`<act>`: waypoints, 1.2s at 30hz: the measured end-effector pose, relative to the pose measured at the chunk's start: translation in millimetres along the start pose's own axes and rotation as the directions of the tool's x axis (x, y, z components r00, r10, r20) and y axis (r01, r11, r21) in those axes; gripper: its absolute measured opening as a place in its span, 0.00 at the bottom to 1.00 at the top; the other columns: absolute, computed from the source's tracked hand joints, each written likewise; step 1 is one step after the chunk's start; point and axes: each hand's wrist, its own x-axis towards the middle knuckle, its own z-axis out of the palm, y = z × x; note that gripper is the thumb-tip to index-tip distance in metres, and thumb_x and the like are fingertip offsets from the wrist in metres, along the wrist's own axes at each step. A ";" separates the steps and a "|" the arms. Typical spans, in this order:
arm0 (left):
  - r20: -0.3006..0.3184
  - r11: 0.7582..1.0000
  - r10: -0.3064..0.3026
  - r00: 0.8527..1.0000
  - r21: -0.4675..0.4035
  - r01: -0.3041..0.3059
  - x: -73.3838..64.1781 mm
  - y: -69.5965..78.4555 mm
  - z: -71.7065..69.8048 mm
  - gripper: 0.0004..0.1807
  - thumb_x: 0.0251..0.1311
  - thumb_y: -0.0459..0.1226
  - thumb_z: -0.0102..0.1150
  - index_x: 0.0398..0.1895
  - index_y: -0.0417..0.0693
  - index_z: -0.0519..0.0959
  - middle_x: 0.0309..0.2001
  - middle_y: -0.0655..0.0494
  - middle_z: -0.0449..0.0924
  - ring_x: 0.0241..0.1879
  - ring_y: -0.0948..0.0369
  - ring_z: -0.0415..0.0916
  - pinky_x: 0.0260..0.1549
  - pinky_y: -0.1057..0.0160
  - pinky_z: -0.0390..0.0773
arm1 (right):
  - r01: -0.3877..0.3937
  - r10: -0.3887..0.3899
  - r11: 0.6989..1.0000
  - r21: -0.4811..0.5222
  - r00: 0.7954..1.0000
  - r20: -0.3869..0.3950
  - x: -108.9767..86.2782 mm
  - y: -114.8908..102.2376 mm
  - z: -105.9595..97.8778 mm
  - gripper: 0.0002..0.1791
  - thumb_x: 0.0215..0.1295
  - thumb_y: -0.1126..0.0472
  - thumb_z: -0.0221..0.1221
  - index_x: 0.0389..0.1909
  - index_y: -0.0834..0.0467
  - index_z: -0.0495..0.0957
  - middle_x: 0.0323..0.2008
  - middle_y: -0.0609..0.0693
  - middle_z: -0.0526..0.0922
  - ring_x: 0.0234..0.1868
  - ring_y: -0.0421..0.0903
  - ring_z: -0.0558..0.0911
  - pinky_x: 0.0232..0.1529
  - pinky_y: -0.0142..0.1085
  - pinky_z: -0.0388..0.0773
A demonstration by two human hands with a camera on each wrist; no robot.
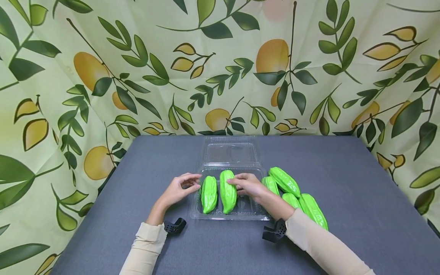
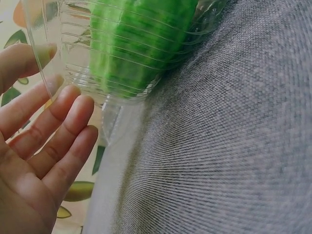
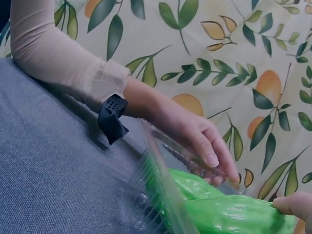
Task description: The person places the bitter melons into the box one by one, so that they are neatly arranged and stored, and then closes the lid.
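Note:
A clear plastic clamshell box (image 1: 229,218) lies with its lid (image 1: 229,151) folded back. One green bitter melon (image 1: 209,194) lies in its left part. My right hand (image 1: 252,186) pinches a second bitter melon (image 1: 227,193) by its right side, over the box beside the first; whether it touches the bottom is unclear. In the right wrist view, only fingertips (image 3: 297,204) of that hand show on the melon. At the box's left edge, my left hand (image 1: 178,189) has its fingers loosely extended. Its fingertips (image 2: 85,105) are close to the clear wall, and contact is hard to tell.
Several more bitter melons (image 1: 283,181) lie in a group on the grey tabletop (image 1: 347,183), right of the box, partly behind my right forearm. A leaf-and-fruit patterned cloth (image 1: 220,76) hangs behind and at both sides of the table.

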 end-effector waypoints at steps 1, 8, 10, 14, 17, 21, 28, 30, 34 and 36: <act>0.000 1.000 -0.001 1.000 -0.001 0.001 0.1 0.2 0.1 0.19 0.61 0.31 0.60 0.55 0.33 0.76 0.47 0.35 0.79 0.39 0.76 0.75 0.46 0.74 0.79 | -0.005 0.005 1.000 -0.008 1.000 -0.004 0.5 0.5 0.6 0.30 0.61 0.57 0.61 0.59 0.72 0.68 0.41 0.53 0.79 0.35 0.40 0.79 0.38 0.29 0.82; -0.001 1.000 -0.002 1.000 0.003 0.002 0.7 -0.3 0.3 0.19 0.61 0.31 0.60 0.55 0.32 0.77 0.47 0.35 0.79 0.39 0.76 0.75 0.46 0.74 0.79 | -0.028 0.028 1.000 0.001 1.000 -0.010 4.0 6.3 4.7 0.30 0.61 0.58 0.62 0.57 0.74 0.67 0.38 0.52 0.77 0.32 0.40 0.79 0.40 0.32 0.84; 0.000 1.000 0.002 1.000 0.004 -0.002 0.8 -0.6 0.4 0.19 0.61 0.30 0.60 0.55 0.32 0.76 0.47 0.35 0.79 0.39 0.76 0.75 0.46 0.74 0.79 | -0.030 0.030 1.000 0.009 0.999 -0.011 4.6 7.7 5.5 0.30 0.61 0.59 0.62 0.57 0.74 0.66 0.38 0.53 0.77 0.32 0.41 0.79 0.41 0.33 0.85; -0.002 1.000 0.006 1.000 0.004 -0.006 0.4 -0.7 0.2 0.19 0.61 0.30 0.60 0.55 0.32 0.77 0.46 0.35 0.79 0.39 0.76 0.75 0.46 0.74 0.79 | -0.039 0.039 0.999 0.018 0.999 -0.010 4.5 8.7 6.7 0.28 0.62 0.59 0.62 0.56 0.74 0.67 0.36 0.52 0.77 0.31 0.40 0.78 0.40 0.34 0.86; -0.004 1.000 0.006 1.000 0.007 -0.006 0.1 -0.8 -0.2 0.19 0.60 0.30 0.60 0.55 0.32 0.77 0.46 0.35 0.79 0.39 0.76 0.75 0.46 0.74 0.79 | -0.056 0.056 0.998 0.000 0.998 -0.001 3.6 8.6 7.0 0.26 0.62 0.58 0.62 0.54 0.73 0.69 0.31 0.50 0.78 0.27 0.39 0.79 0.34 0.33 0.86; -0.003 1.000 0.006 1.000 0.007 -0.006 0.7 -1.0 -0.1 0.19 0.60 0.30 0.60 0.55 0.32 0.77 0.46 0.35 0.79 0.39 0.76 0.75 0.46 0.74 0.79 | -0.073 0.073 0.997 -0.022 0.997 0.008 3.0 9.5 6.8 0.24 0.63 0.57 0.61 0.52 0.71 0.70 0.27 0.50 0.79 0.23 0.39 0.79 0.27 0.31 0.84; -0.008 1.000 -0.003 1.000 -0.008 0.003 0.3 0.5 0.1 0.20 0.60 0.29 0.60 0.55 0.30 0.76 0.47 0.34 0.78 0.38 0.77 0.75 0.45 0.75 0.79 | -0.047 0.048 0.998 -0.032 0.998 0.039 2.9 9.7 7.4 0.25 0.64 0.58 0.60 0.52 0.74 0.69 0.30 0.51 0.78 0.23 0.39 0.80 0.30 0.33 0.85; -0.008 1.000 -0.011 1.000 -0.012 0.010 0.2 1.4 0.4 0.20 0.60 0.29 0.60 0.55 0.30 0.76 0.47 0.33 0.78 0.38 0.77 0.75 0.46 0.75 0.79 | -0.042 0.043 0.999 -0.030 0.998 0.034 3.0 9.6 7.0 0.25 0.64 0.58 0.60 0.53 0.74 0.70 0.30 0.51 0.79 0.23 0.39 0.81 0.31 0.33 0.86; -0.001 1.000 -0.016 1.000 -0.017 0.016 0.4 2.3 0.2 0.20 0.60 0.30 0.60 0.55 0.30 0.76 0.47 0.34 0.79 0.39 0.76 0.75 0.46 0.75 0.79 | -0.031 0.032 0.999 -0.032 0.999 0.029 1.9 9.3 5.1 0.25 0.64 0.58 0.60 0.53 0.73 0.71 0.30 0.52 0.80 0.24 0.38 0.82 0.32 0.34 0.86; 0.001 1.000 -0.017 1.000 -0.019 0.017 0.3 2.6 0.2 0.20 0.60 0.30 0.60 0.55 0.31 0.76 0.48 0.34 0.79 0.39 0.76 0.75 0.46 0.75 0.79 | -0.029 0.030 0.999 -0.030 0.999 0.026 0.9 8.7 4.2 0.25 0.64 0.58 0.60 0.53 0.73 0.71 0.30 0.52 0.80 0.24 0.39 0.82 0.33 0.35 0.86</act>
